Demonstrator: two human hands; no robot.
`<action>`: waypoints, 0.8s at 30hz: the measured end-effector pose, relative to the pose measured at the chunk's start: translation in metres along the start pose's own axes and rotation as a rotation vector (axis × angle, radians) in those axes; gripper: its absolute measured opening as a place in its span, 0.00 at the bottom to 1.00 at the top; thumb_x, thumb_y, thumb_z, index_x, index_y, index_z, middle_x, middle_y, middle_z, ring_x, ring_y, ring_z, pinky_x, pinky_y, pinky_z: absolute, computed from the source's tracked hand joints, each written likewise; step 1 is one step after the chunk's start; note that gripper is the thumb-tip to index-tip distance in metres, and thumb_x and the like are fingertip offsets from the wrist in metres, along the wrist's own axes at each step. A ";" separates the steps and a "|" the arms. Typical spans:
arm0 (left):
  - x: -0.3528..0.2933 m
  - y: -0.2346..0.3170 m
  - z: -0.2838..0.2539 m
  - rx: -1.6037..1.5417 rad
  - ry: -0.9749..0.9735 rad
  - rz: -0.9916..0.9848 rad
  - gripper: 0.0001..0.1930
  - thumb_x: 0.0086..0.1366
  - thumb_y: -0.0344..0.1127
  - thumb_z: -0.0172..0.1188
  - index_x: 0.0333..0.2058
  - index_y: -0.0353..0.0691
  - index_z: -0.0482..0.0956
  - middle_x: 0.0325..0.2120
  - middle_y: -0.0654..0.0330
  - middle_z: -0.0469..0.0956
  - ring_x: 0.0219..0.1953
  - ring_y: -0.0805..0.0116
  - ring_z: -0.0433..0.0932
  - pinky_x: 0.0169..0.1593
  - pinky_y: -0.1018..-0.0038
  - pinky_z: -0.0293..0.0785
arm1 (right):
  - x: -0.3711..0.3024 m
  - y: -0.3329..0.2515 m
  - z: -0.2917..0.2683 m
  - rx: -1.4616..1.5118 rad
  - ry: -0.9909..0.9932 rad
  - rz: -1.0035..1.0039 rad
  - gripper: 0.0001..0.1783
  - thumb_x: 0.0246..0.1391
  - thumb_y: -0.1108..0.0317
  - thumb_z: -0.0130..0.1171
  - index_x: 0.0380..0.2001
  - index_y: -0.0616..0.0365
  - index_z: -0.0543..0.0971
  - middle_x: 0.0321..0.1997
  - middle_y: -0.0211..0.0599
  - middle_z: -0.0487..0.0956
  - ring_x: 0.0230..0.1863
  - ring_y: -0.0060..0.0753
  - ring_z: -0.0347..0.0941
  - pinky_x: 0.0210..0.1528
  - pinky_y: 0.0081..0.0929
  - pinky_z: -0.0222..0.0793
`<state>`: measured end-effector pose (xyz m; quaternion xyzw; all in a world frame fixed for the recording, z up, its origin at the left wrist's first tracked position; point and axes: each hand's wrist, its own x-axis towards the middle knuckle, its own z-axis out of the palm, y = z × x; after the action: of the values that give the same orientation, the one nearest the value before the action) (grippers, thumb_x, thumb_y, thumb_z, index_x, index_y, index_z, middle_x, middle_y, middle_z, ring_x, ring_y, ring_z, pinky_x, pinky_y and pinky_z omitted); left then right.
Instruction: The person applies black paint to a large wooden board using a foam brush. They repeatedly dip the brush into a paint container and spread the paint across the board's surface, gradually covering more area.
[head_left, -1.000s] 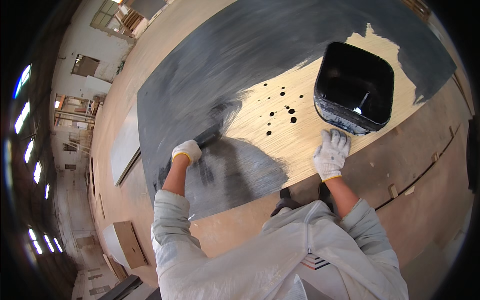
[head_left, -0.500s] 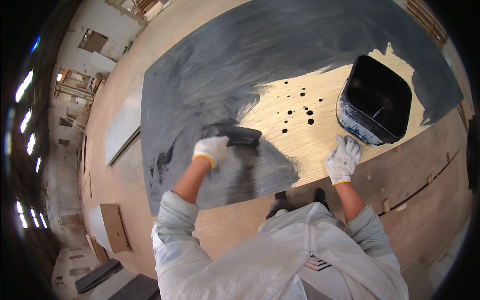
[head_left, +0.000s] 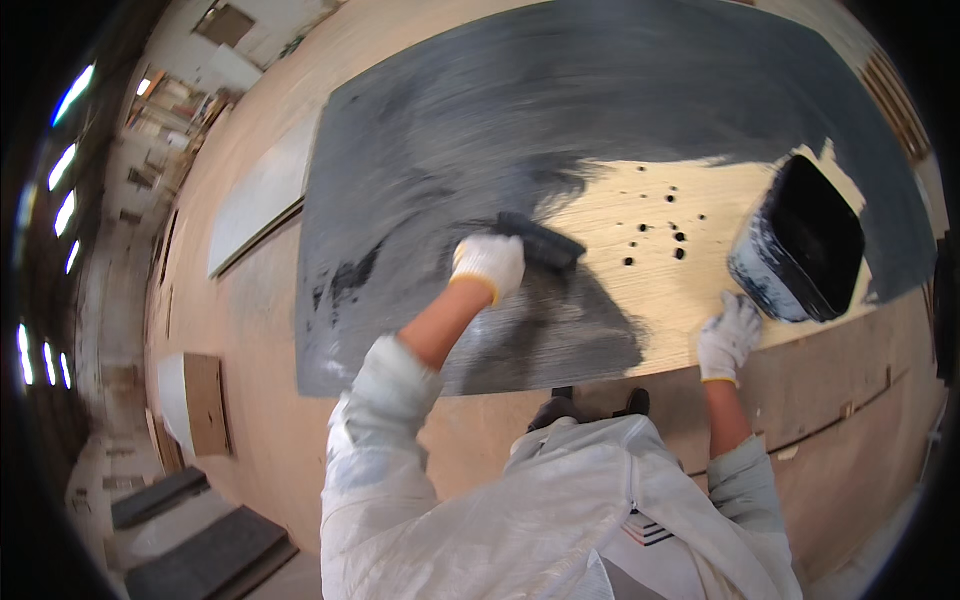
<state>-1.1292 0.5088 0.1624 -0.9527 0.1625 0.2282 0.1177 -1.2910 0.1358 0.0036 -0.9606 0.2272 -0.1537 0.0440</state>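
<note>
A large board [head_left: 450, 110] lies in front of me, mostly covered in streaky dark grey-black paint. Its bare pale wood patch [head_left: 590, 205] carries several black paint drops [head_left: 680, 237]. My left hand [head_left: 490, 265], in a white knit glove, is closed around a wide, paint-blackened brush [head_left: 545, 243] pressed on the wet surface at the patch's left edge. The brush's handle is hidden in the glove. A squarish black bucket [head_left: 757, 262], smeared with paint, stands on the right part of the board. Beside its base rests my gloved right hand [head_left: 730, 340], fingers extended near the board's front edge.
Pale panels [head_left: 262, 205] lie left of the board on the brown floor [head_left: 270, 350]. A box-like block [head_left: 195, 405] and dark boards [head_left: 210, 555] are at the lower left. Stacked wood strips [head_left: 893, 105] sit beyond the far right corner.
My left hand has swept the brush rightward and slightly up toward the bare patch. The view has shifted, so the board and bucket appear displaced; my right hand stays beside the bucket.
</note>
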 end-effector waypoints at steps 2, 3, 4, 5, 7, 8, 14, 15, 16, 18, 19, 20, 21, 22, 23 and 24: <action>0.028 -0.016 -0.016 0.023 0.032 -0.011 0.15 0.71 0.39 0.59 0.50 0.40 0.86 0.47 0.49 0.89 0.49 0.49 0.89 0.49 0.52 0.85 | 0.000 0.001 0.002 -0.016 0.003 0.003 0.27 0.55 0.64 0.61 0.60 0.43 0.77 0.65 0.42 0.73 0.68 0.55 0.65 0.71 0.54 0.60; 0.036 -0.014 -0.022 0.015 0.039 0.031 0.14 0.70 0.38 0.59 0.45 0.41 0.90 0.45 0.49 0.89 0.46 0.49 0.90 0.46 0.54 0.86 | -0.002 0.002 0.005 -0.013 0.007 0.001 0.27 0.56 0.65 0.60 0.61 0.43 0.77 0.66 0.42 0.73 0.68 0.55 0.66 0.72 0.54 0.60; 0.029 0.002 -0.034 0.002 0.033 0.088 0.13 0.69 0.38 0.59 0.43 0.42 0.91 0.43 0.49 0.90 0.45 0.50 0.91 0.45 0.55 0.86 | -0.001 0.006 0.007 -0.019 0.016 0.006 0.27 0.56 0.65 0.60 0.61 0.43 0.77 0.66 0.42 0.73 0.69 0.54 0.66 0.72 0.53 0.60; 0.025 0.015 -0.027 -0.019 0.083 0.174 0.13 0.68 0.38 0.59 0.42 0.42 0.92 0.40 0.49 0.90 0.42 0.50 0.91 0.44 0.55 0.86 | -0.001 0.010 0.009 -0.024 0.023 0.006 0.27 0.57 0.65 0.60 0.62 0.43 0.78 0.67 0.41 0.74 0.69 0.54 0.66 0.72 0.52 0.60; -0.006 0.046 -0.023 0.048 0.043 0.309 0.15 0.68 0.36 0.58 0.47 0.41 0.90 0.40 0.50 0.90 0.43 0.50 0.91 0.44 0.55 0.85 | 0.000 0.018 0.014 -0.046 0.040 0.005 0.26 0.58 0.66 0.59 0.62 0.43 0.78 0.67 0.41 0.74 0.69 0.53 0.67 0.72 0.51 0.60; -0.019 0.053 -0.009 0.018 0.024 0.362 0.17 0.68 0.36 0.57 0.51 0.42 0.87 0.40 0.50 0.90 0.43 0.50 0.90 0.45 0.55 0.85 | 0.000 0.018 0.016 -0.056 0.046 0.006 0.26 0.59 0.67 0.59 0.62 0.43 0.78 0.68 0.41 0.74 0.69 0.52 0.67 0.73 0.51 0.60; -0.058 -0.019 0.018 -0.251 -0.025 0.219 0.26 0.67 0.35 0.54 0.65 0.55 0.78 0.45 0.50 0.88 0.48 0.48 0.88 0.49 0.54 0.83 | 0.003 0.018 0.016 -0.028 0.040 -0.016 0.26 0.60 0.68 0.59 0.62 0.42 0.78 0.67 0.40 0.75 0.69 0.51 0.67 0.72 0.51 0.61; -0.065 -0.046 0.031 -0.304 0.015 0.121 0.28 0.68 0.36 0.54 0.67 0.56 0.77 0.47 0.52 0.88 0.49 0.49 0.87 0.51 0.54 0.82 | 0.001 0.022 0.015 -0.026 0.037 -0.023 0.26 0.60 0.68 0.59 0.62 0.42 0.78 0.67 0.40 0.75 0.69 0.51 0.68 0.72 0.51 0.61; -0.074 -0.077 0.053 -0.365 0.026 -0.010 0.29 0.68 0.37 0.55 0.68 0.58 0.76 0.48 0.52 0.88 0.49 0.49 0.87 0.52 0.54 0.82 | 0.000 0.023 0.015 -0.038 0.049 -0.031 0.26 0.60 0.68 0.59 0.62 0.42 0.78 0.67 0.39 0.75 0.69 0.51 0.68 0.71 0.51 0.61; -0.115 -0.134 0.070 -0.402 -0.044 -0.281 0.30 0.70 0.42 0.58 0.71 0.64 0.73 0.45 0.49 0.88 0.47 0.48 0.88 0.52 0.54 0.82 | 0.001 0.023 0.015 -0.059 0.085 -0.026 0.26 0.60 0.68 0.59 0.62 0.42 0.78 0.67 0.39 0.75 0.69 0.50 0.68 0.71 0.50 0.62; -0.141 -0.167 0.096 -0.388 0.007 -0.381 0.29 0.71 0.46 0.60 0.71 0.64 0.74 0.43 0.48 0.88 0.45 0.49 0.88 0.50 0.55 0.81 | 0.000 0.022 0.017 -0.064 0.091 -0.025 0.25 0.60 0.68 0.59 0.62 0.42 0.78 0.66 0.38 0.75 0.68 0.50 0.68 0.70 0.50 0.63; -0.166 -0.202 0.124 -0.414 0.013 -0.496 0.29 0.70 0.50 0.63 0.69 0.65 0.76 0.42 0.47 0.88 0.44 0.50 0.88 0.50 0.55 0.81 | -0.001 0.023 0.018 -0.073 0.098 -0.022 0.25 0.60 0.68 0.59 0.62 0.42 0.78 0.66 0.38 0.76 0.68 0.50 0.69 0.70 0.50 0.63; -0.186 -0.226 0.133 -0.446 -0.092 -0.639 0.28 0.71 0.44 0.59 0.70 0.65 0.75 0.55 0.48 0.85 0.58 0.49 0.84 0.61 0.55 0.78 | -0.001 0.025 0.019 -0.088 0.106 -0.022 0.25 0.60 0.67 0.59 0.61 0.42 0.78 0.65 0.38 0.76 0.67 0.50 0.69 0.70 0.50 0.63; -0.219 -0.284 0.195 -0.417 -0.014 -0.668 0.29 0.68 0.41 0.62 0.68 0.63 0.77 0.60 0.49 0.82 0.62 0.50 0.82 0.65 0.57 0.76 | -0.002 0.019 0.022 -0.065 0.089 -0.028 0.24 0.60 0.67 0.59 0.61 0.42 0.78 0.65 0.38 0.76 0.67 0.50 0.69 0.69 0.50 0.63; -0.239 -0.322 0.228 -0.438 -0.005 -0.736 0.32 0.64 0.38 0.65 0.68 0.62 0.78 0.63 0.51 0.81 0.64 0.52 0.80 0.67 0.59 0.75 | -0.001 0.014 0.022 -0.062 0.081 -0.029 0.24 0.60 0.67 0.59 0.61 0.43 0.78 0.65 0.38 0.76 0.67 0.50 0.69 0.69 0.51 0.63; -0.249 -0.346 0.243 -0.485 0.008 -0.758 0.33 0.61 0.35 0.65 0.67 0.61 0.79 0.61 0.50 0.81 0.63 0.52 0.80 0.67 0.60 0.75 | -0.002 0.012 0.018 -0.067 0.074 -0.029 0.24 0.60 0.67 0.59 0.60 0.43 0.78 0.65 0.38 0.75 0.67 0.51 0.68 0.69 0.51 0.63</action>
<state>-1.3100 0.9634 0.1214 -0.9458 -0.2559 0.1968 -0.0341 -1.2917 0.1262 -0.0162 -0.9584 0.2198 -0.1820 0.0011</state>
